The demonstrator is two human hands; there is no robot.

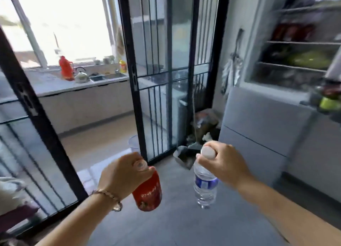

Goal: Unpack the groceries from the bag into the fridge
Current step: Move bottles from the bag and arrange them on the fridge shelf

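The left hand (120, 173) curls its fingers round the neck of a red drink bottle (148, 192), which hangs tilted below it. The right hand (225, 164) pinches a clear water bottle (204, 186) by its white cap, with the body dangling free. Both bottles are over the grey floor tiles (175, 227), well apart from the open fridge (258, 33), which stands up and to the right.

The main risk is the hold. Each bottle hangs from its top alone, so a quick swing toward the fridge could let one slip or twist loose and drop on the tiles. The fridge shelves (302, 42) look crowded, though blur makes their contents hard to read. Pushing a bottle in one-handed could topple something there. The door rack (310, 102) at the right edge could also catch the right arm or the water bottle.
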